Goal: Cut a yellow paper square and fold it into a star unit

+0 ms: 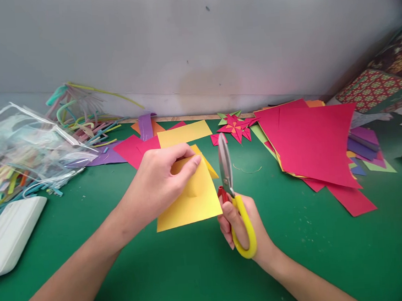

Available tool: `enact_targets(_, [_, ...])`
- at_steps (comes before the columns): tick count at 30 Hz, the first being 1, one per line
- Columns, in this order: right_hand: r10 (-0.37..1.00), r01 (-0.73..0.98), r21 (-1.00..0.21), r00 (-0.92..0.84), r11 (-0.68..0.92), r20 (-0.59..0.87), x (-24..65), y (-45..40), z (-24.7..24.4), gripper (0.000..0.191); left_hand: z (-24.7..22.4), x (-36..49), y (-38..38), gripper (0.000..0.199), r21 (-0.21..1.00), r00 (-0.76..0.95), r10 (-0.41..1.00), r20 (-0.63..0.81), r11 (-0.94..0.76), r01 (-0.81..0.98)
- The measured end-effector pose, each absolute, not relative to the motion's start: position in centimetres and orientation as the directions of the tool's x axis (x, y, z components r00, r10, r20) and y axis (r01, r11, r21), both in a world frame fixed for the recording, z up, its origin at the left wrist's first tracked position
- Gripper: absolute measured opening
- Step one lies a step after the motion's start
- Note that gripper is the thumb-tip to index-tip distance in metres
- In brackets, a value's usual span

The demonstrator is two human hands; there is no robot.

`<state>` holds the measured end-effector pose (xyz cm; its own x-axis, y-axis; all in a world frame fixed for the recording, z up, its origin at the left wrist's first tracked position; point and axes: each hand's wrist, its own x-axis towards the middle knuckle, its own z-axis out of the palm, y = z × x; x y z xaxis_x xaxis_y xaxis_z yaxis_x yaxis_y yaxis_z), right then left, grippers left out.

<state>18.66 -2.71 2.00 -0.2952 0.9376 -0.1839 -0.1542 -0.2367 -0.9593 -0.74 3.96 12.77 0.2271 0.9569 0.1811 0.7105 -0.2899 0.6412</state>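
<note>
My left hand (167, 180) pinches a sheet of yellow paper (199, 201) near its upper edge, thumb on top. A folded or second yellow piece sticks out behind the thumb; I cannot tell whether it is joined to the sheet. Just right of the paper, my right hand (245, 225) grips a pair of scissors (243, 230) with a yellow handle, a red part and metal blades pointing up and away. The blades stand apart from the paper. Behind the left hand lies a yellow paper strip (186, 133) on the green table.
Red paper sheets (311, 147) are stacked at right, near purple scraps (364, 143). Red and green folded paper stars (235, 127) lie at the back by the wall. On the left are a plastic bag (31, 139), several colourful strips and a white device (16, 234).
</note>
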Motion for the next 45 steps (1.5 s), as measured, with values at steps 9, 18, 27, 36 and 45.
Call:
enact_targets(9, [0.985, -0.008, -0.993, -0.13, -0.116, -0.114, 19.4, -1.2, 2.9, 0.037, 10.1, 0.5, 4.4, 0.027, 0.718, 0.324, 0.938, 0.122, -0.309, 0.624])
enact_targets(18, [0.998, -0.005, -0.999, 0.036, -0.046, -0.046, 21.5, 2.1, 1.4, 0.035, 8.5, -2.5, 7.4, 0.031, 0.865, 0.482, 0.861, -0.161, -0.112, 0.489])
enact_targets(27, [0.983, -0.23, -0.97, 0.143, -0.077, -0.112, 21.7, 3.2, 0.2, 0.041, 7.0, -2.1, 7.6, 0.045, 0.82, 0.177, 0.98, 0.096, -0.178, 0.544])
enact_targets(36, [0.989, -0.199, -0.97, -0.069, -0.139, -0.128, 19.7, 0.6, 0.9, 0.057, 6.1, 2.3, 4.1, 0.046, 0.825, 0.244, 0.958, 0.15, -0.258, 0.502])
enact_targets(45, [0.956, -0.363, -0.9, -0.25, -0.24, -0.155, 19.4, 0.5, 1.4, 0.056, 5.0, 3.5, 3.5, 0.041, 0.952, 0.339, 0.939, -0.056, -0.052, 0.301])
